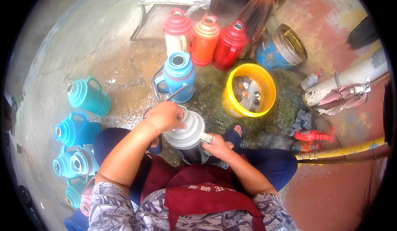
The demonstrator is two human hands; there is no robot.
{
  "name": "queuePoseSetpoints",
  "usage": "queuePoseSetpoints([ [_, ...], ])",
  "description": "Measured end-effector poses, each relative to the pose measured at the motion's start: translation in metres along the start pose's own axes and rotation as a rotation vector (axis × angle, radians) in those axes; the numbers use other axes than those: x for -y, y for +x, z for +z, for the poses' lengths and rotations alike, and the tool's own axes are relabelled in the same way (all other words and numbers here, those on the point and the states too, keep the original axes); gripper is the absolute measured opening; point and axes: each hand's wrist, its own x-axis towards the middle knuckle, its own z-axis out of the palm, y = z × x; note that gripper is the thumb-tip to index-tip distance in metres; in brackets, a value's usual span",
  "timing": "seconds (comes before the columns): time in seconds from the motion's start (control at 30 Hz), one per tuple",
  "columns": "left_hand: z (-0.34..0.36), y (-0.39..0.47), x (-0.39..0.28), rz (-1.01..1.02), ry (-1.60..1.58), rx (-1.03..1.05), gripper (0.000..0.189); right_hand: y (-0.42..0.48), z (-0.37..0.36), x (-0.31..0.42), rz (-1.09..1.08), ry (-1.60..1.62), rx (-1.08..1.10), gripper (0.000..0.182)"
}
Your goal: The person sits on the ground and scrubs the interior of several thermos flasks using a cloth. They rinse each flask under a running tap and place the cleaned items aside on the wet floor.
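A thermos flask with a grey stepped top (189, 131) and a dark body stands between my knees. My right hand (214, 145) is closed round its pale side handle. At the flask's mouth is my left hand (167, 115), its fingers bent over the rim; whether they hold something inside is hidden. Just beyond stands a light blue thermos flask (179, 76) with a wire bail handle and an uncovered mouth. To its right, a yellow bucket (228, 102) contains cloudy water and several small objects, perhaps stoppers.
Three flasks, one red and cream (177, 26), one orange (204, 49) and one red (228, 48), stand ahead. Several others, including a teal flask (90, 97), are at left. A blue paint bucket (273, 52), a mop (259, 12), spray bottles and a pipe (350, 76) lie rightward.
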Motion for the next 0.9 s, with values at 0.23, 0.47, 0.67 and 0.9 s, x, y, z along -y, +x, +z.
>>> queuePoseSetpoints([
  [0.23, -0.003, -0.015, -0.009, 0.055, 0.210, 0.280, 0.050, 0.001, -0.005, -0.002, -0.031, -0.197, 0.041, 0.011],
  [0.47, 0.003, -0.013, -0.005, 0.091, 0.074, 0.409, 0.056, -0.005, -0.008, 0.004, -0.026, -0.155, 0.021, 0.012],
  [0.67, 0.010, -0.008, 0.006, 0.129, 0.093, 0.279, 0.048, -0.005, -0.002, -0.002, 0.069, -0.128, 0.016, 0.013],
  [0.9, 0.011, -0.009, 0.010, -0.018, 0.069, 0.008, 0.030, -0.010, 0.022, 0.023, -0.012, -0.140, 0.116, 0.026],
])
